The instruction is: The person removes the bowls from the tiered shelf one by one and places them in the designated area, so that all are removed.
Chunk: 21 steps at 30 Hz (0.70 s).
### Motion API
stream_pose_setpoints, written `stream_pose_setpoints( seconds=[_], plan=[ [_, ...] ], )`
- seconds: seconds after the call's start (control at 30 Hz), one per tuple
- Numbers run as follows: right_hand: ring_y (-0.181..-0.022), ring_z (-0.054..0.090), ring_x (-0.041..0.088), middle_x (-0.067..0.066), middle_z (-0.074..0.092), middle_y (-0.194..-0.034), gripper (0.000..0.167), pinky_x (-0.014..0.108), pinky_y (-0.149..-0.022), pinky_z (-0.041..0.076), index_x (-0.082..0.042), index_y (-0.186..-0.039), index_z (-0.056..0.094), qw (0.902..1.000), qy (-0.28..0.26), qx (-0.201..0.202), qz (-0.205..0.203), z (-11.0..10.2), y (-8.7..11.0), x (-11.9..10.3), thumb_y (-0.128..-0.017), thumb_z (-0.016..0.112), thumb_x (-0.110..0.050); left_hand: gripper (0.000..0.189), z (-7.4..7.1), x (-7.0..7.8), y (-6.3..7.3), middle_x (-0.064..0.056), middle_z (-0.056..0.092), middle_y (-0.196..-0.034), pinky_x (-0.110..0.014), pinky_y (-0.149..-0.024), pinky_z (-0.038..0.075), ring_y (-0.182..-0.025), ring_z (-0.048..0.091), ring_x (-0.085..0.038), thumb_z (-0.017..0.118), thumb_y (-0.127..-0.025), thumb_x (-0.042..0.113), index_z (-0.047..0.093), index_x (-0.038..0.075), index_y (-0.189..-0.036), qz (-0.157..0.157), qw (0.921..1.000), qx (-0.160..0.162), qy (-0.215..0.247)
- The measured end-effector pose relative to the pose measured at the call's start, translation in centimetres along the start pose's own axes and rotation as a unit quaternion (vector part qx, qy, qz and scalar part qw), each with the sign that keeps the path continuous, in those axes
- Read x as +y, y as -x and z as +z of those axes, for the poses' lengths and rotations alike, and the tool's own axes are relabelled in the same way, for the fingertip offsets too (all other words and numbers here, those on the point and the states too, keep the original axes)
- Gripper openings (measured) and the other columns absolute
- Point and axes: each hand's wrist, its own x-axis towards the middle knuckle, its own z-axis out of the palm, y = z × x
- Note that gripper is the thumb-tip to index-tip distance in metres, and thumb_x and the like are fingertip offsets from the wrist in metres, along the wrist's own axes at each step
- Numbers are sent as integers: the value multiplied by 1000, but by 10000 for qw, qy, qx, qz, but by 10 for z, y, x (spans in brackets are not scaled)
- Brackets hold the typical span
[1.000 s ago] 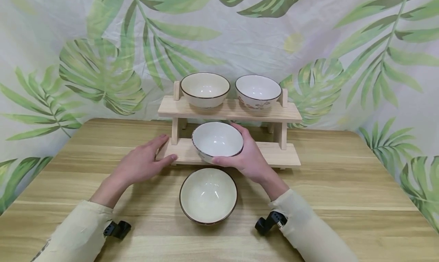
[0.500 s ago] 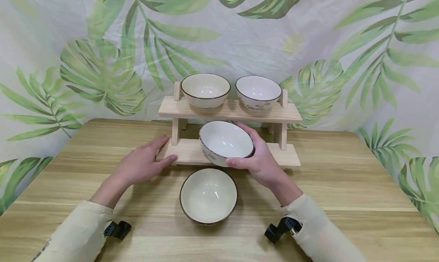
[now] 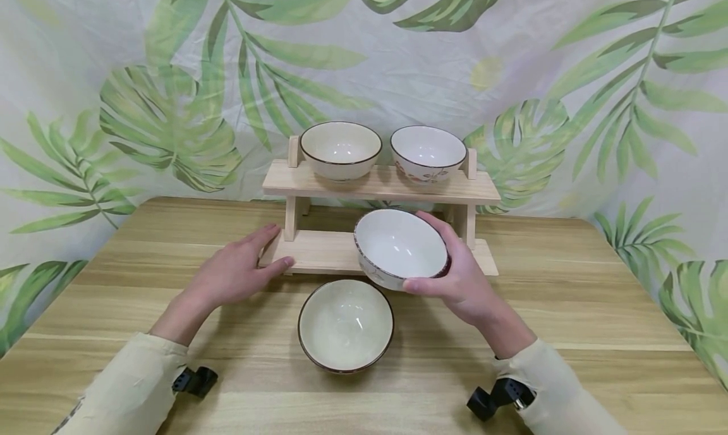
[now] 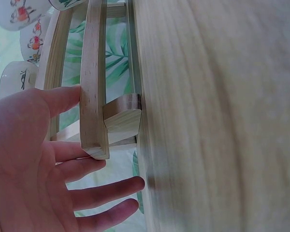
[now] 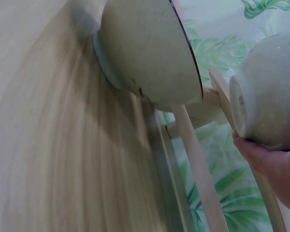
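My right hand (image 3: 463,283) grips a white bowl (image 3: 400,245) with a dark speckled rim by its right side, thumb at the front. The bowl tilts slightly in front of the lower board of a two-tier wooden rack (image 3: 318,253). Its pale underside and foot ring (image 5: 239,106) show in the right wrist view. At the rack's left end, my left hand (image 3: 236,270) rests thumb and fingertips on the lower board (image 4: 93,96); its fingers are fairly straight and spread. A cream bowl (image 3: 345,326) with a brown rim stands on the table before the rack.
On the upper tier sit a cream bowl (image 3: 340,150) at left and a white flower-patterned bowl (image 3: 428,153) at right. A leaf-print cloth (image 3: 318,55) hangs behind the wooden table (image 3: 569,283).
My right hand has carried the white bowl right and toward me from over the lower board, tilting it along the way. My left hand has stayed in place.
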Motion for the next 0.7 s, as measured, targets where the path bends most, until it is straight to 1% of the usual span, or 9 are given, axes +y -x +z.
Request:
stream_pose_setpoints(
  seconds=[0.17, 0.4, 0.6, 0.7],
  plan=[
    [-127, 57, 35, 30, 36, -155, 113, 27, -95, 61, 0, -163, 26, 9998, 88, -81, -127, -11, 12, 2, -77, 96, -17, 87, 0, 1, -1, -28, 35, -169, -73, -119, 37, -151, 40, -56, 52, -106, 63, 33, 1, -165, 14, 10000, 15, 3],
    [-125, 58, 33, 30, 38, -151, 107, 29, -93, 62, -2, -162, 30, 9991, 293, -179, -241, -21, 25, 2, -77, 95, -14, 87, 0, 0, 0, -28, 34, -170, -72, -119, 36, -150, 39, -57, 52, -106, 63, 32, 2, -165, 22, 10000, 36, 18],
    [-125, 59, 30, 27, 39, -152, 106, 30, -91, 63, -8, -162, 31, 9985, 463, -239, -152, -30, 36, 6, -77, 94, -13, 87, 0, 0, 0, -28, 34, -170, -73, -119, 36, -151, 39, -56, 52, -106, 62, 33, 2, -165, 21, 10000, 30, 9],
    [-125, 59, 30, 26, 40, -151, 106, 30, -91, 63, -5, -162, 30, 9977, 592, -289, -158, -34, 40, 8, -77, 93, -9, 87, 0, 0, 0, -28, 34, -169, -72, -120, 36, -151, 38, -56, 52, -106, 62, 33, 1, -165, 32, 10000, 29, 0]
  ],
)
